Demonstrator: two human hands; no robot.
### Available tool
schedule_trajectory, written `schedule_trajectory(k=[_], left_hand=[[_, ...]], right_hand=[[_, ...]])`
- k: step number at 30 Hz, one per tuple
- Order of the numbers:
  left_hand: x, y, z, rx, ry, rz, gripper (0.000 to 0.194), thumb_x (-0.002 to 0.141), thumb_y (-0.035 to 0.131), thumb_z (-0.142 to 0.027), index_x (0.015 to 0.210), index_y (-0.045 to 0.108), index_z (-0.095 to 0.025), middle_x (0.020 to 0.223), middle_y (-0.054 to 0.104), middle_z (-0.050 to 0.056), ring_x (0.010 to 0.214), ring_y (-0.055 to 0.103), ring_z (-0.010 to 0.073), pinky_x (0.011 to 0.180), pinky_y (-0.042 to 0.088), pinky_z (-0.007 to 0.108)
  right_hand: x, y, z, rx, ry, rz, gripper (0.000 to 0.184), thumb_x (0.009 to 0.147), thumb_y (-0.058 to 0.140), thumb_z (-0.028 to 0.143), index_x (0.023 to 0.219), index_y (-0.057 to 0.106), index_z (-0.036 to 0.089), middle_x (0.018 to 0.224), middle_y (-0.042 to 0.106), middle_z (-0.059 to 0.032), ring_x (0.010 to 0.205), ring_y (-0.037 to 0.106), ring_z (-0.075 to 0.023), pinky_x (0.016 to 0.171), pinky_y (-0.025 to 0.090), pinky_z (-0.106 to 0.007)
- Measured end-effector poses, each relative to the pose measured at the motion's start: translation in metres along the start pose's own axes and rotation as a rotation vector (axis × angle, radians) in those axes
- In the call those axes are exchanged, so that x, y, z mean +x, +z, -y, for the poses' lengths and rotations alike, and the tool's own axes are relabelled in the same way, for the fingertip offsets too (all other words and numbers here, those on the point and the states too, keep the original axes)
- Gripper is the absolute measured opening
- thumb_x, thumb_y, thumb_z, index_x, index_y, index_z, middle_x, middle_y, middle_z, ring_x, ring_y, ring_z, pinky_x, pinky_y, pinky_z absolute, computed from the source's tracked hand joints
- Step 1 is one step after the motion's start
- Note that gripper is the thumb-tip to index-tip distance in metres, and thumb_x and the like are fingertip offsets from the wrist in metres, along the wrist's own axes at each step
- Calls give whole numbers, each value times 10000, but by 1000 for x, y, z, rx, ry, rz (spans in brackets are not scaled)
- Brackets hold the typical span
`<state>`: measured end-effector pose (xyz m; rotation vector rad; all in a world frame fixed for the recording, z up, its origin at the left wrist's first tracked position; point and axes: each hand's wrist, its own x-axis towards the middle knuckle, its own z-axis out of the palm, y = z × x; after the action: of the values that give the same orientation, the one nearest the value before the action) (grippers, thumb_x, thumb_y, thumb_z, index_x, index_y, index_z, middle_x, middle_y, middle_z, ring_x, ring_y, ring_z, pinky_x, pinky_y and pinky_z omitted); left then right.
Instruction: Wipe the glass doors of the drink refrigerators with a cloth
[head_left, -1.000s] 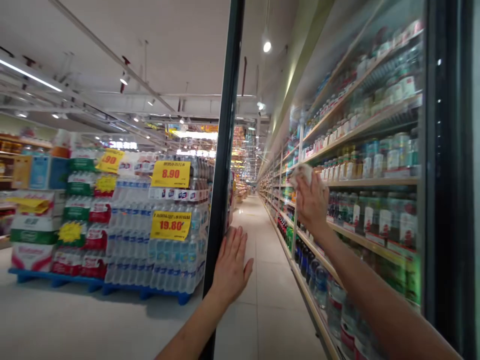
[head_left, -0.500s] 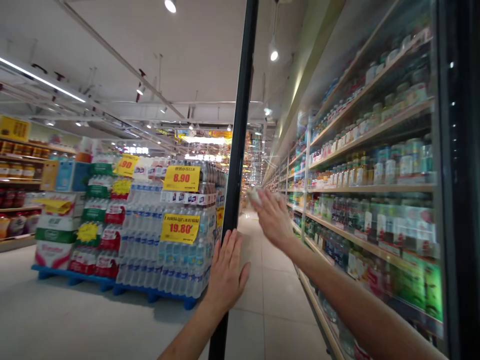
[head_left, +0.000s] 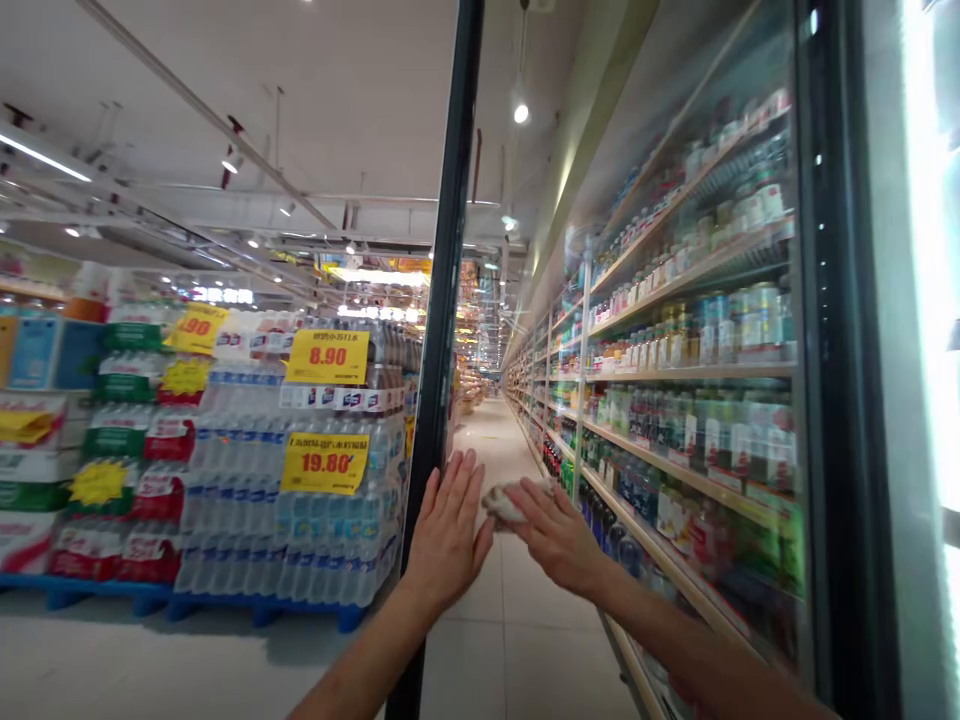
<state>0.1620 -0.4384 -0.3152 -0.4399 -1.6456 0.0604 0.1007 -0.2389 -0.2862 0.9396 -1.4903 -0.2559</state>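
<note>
An open glass cooler door [head_left: 637, 330] stands edge-on in front of me, its black frame edge [head_left: 448, 250] running from top to bottom. My left hand [head_left: 446, 535] lies flat and open against that frame edge at about waist height. My right hand [head_left: 555, 535] presses a small whitish cloth [head_left: 504, 503] against the inner side of the glass, right beside my left hand. Its fingers are closed over the cloth.
Behind the glass, long shelves [head_left: 690, 380] of bottles and cans run down the aisle. At left stands a blue pallet with stacked packs of bottled water [head_left: 322, 480] with yellow price signs [head_left: 328, 357]. A lit cooler interior [head_left: 930, 300] lies at the far right.
My right hand with the cloth has swept across the glass from the right at shelf height, leftwards and down, ending beside my left hand. The left hand has stayed on the frame.
</note>
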Motion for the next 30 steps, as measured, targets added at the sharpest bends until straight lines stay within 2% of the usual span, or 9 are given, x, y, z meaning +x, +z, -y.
schedule_trajectory(k=[2, 6, 8, 12, 14, 18, 24, 26, 30], left_hand=[[3, 8, -7, -19, -3, 4, 639, 835, 455, -256, 1397, 185, -112, 1398, 368, 138, 1346, 230, 239, 1082, 232, 444], [-4, 27, -18, -31, -29, 33, 639, 833, 450, -262, 1398, 190, -117, 1398, 364, 139, 1342, 239, 236, 1088, 214, 455], [-16, 33, -22, -27, -18, 41, 623, 829, 449, -253, 1391, 217, -120, 1387, 382, 135, 1341, 242, 230, 1092, 205, 451], [-41, 41, -26, -7, 64, 76, 575, 821, 442, -208, 1368, 284, -126, 1370, 415, 111, 1345, 232, 212, 1113, 146, 436], [-46, 43, -30, -11, 74, 84, 565, 821, 439, -207, 1363, 297, -132, 1366, 421, 110, 1345, 234, 212, 1116, 124, 450], [-45, 46, -37, -37, 64, 85, 539, 830, 448, -256, 1341, 340, -125, 1355, 436, 113, 1345, 232, 217, 1117, 110, 454], [-44, 48, -42, -28, 105, 84, 508, 829, 439, -239, 1324, 374, -149, 1344, 452, 100, 1333, 267, 199, 1118, 124, 430], [-40, 49, -42, -31, 103, 72, 528, 829, 435, -232, 1342, 344, -153, 1343, 454, 102, 1333, 267, 200, 1114, 135, 436], [-32, 49, -37, -39, 78, 43, 580, 831, 441, -241, 1377, 268, -147, 1338, 457, 112, 1333, 266, 206, 1112, 132, 448]], right_hand=[[-10, -2, -11, -27, 92, -25, 411, 828, 444, 150, 1203, 525, 297, 1396, 410, -22, 1345, 249, -192, 1097, 179, -438], [-26, -8, -32, -169, 578, -137, 426, 849, 416, 183, 1269, 477, 223, 1436, 318, -129, 1355, 215, -272, 1042, 261, -497], [-54, -8, -14, -158, 517, -82, 430, 839, 415, 151, 1252, 496, 238, 1419, 353, -112, 1351, 231, -265, 1042, 278, -480], [-106, -5, 25, -62, 201, 40, 478, 804, 412, 81, 1183, 544, 342, 1320, 496, 7, 1318, 317, -190, 1090, 244, -420], [-103, -5, 15, -74, 258, 7, 472, 809, 418, 98, 1197, 530, 341, 1341, 472, -5, 1323, 309, -205, 1080, 250, -445], [-79, -5, -15, -167, 592, -134, 445, 828, 421, 144, 1261, 486, 224, 1431, 323, -123, 1354, 219, -284, 1037, 274, -506], [-102, -6, 19, -78, 211, 56, 441, 807, 415, 94, 1155, 567, 319, 1321, 487, -17, 1323, 300, -199, 1076, 242, -416], [-102, -8, -5, -133, 326, 0, 415, 824, 421, 140, 1183, 550, 302, 1348, 455, -49, 1316, 309, -220, 1060, 259, -446], [-125, -32, -105, -264, 895, -211, 443, 854, 373, 248, 1287, 463, 217, 1406, 359, -139, 1316, 293, -288, 1009, 295, -538]])
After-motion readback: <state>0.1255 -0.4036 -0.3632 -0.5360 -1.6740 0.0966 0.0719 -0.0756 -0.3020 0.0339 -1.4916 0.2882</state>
